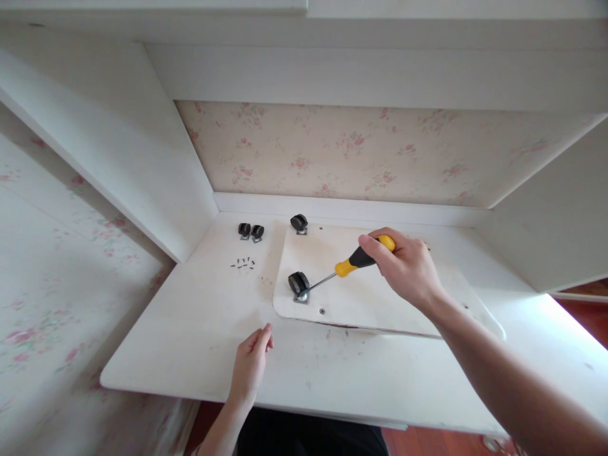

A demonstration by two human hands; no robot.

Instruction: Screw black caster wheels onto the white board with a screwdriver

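The right hand [403,259] gripped a yellow-and-black-handled screwdriver [361,256], its metal tip at the base of a black twin-wheeled caster [298,284] on a flat white board's [370,301] near left corner; the left hand [251,351], fingers curled in, hovered near the board, its contents unclear

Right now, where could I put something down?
Free: the desk left of the left hand, and its strip between the board and right panel. Crowded: around the screws and two loose casters, and the board's left end, where the right hand holds a screwdriver at a caster.
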